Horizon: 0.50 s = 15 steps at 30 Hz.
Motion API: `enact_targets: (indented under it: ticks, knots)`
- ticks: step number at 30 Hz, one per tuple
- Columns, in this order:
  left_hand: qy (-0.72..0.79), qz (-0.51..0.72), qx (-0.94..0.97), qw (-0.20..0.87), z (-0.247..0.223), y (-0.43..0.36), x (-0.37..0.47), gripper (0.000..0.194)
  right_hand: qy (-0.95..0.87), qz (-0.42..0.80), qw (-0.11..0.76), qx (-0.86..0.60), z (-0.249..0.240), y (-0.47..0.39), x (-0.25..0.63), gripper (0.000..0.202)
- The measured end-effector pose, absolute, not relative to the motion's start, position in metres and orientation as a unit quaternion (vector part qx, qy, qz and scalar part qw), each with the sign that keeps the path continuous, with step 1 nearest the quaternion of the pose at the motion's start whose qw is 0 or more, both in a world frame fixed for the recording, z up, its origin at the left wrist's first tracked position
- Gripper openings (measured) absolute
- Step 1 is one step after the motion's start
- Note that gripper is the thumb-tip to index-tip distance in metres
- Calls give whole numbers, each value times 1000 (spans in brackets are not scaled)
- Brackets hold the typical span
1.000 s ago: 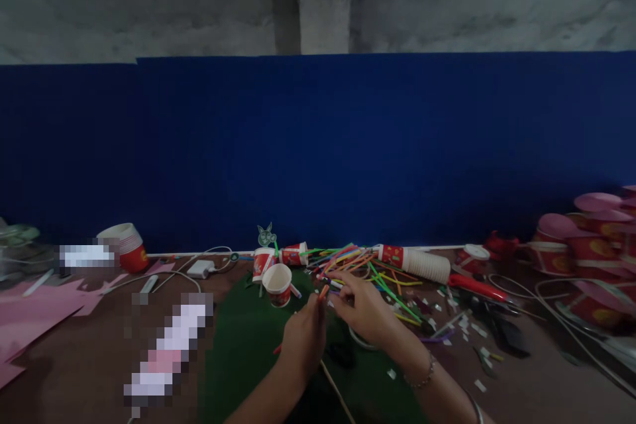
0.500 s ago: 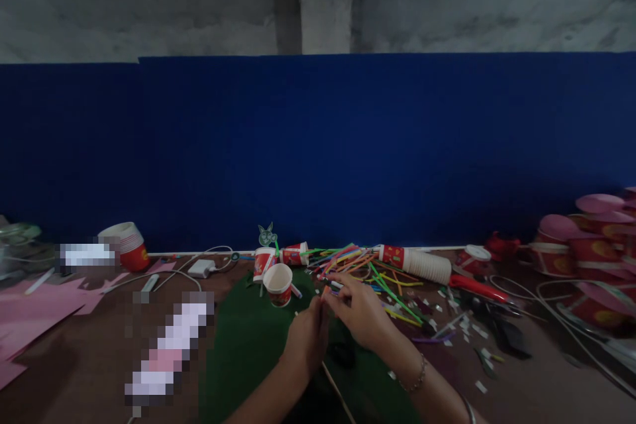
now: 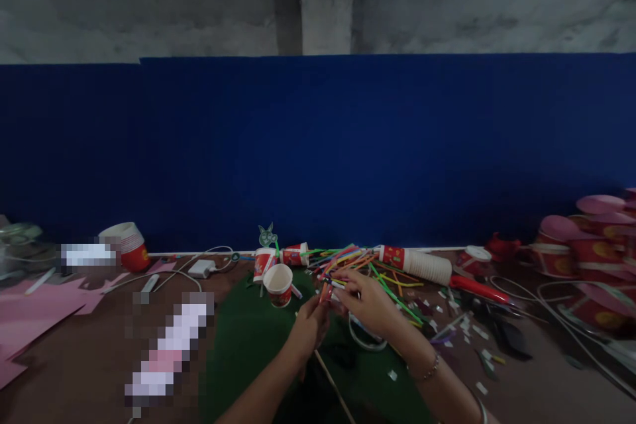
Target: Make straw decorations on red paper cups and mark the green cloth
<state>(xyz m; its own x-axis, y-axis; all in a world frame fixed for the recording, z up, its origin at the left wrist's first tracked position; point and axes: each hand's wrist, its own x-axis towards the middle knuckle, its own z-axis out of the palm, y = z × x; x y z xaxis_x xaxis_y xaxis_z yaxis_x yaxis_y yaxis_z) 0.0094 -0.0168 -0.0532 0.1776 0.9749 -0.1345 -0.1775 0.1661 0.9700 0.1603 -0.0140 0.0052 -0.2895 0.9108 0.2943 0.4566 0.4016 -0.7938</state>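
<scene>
Orange straw piece [image 3: 325,291] sits pinched between both hands above the green sheet [image 3: 248,344], just in front of the straw pile. Left hand [image 3: 309,328] is closed around the lower end of the piece, thumb and fingers pressed together. Right hand [image 3: 368,305] meets it from the right, fingertips nipped on the upper end; a bracelet [image 3: 427,370] circles that wrist. A thin wooden stick [image 3: 332,387] runs down from under the left hand toward the near edge.

Edges and room: the table [image 3: 74,371] ends at the blue backdrop [image 3: 318,152], with a white cable [image 3: 189,258] along that line. Bare brown surface lies left of the green sheet, between it and the pink paper [image 3: 34,311]. Right of the hands the surface is crowded: loose coloured straws [image 3: 358,262], white scraps [image 3: 462,328], a red-handled tool [image 3: 477,288], dark cables [image 3: 546,318].

Containers: 1 red paper cup [image 3: 278,283] stands tilted with its mouth toward the camera, nothing visible inside. 2 more cups [image 3: 293,254] lie behind it, near a green cut-out figure [image 3: 267,236]. A sleeve of stacked cups [image 3: 416,264] lies on its side beyond the straws. A further cup stack [image 3: 126,246] lies tipped at far left. Red bowls with pink lids [image 3: 591,225] are piled at the right edge; contents cannot be seen.
</scene>
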Motion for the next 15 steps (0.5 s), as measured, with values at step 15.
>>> enact_targets:
  ticks: [15]
  knots:
    - [423,458,452,638,-53,-19,11,41,-772,284,354,-445,11,-16,166,32]
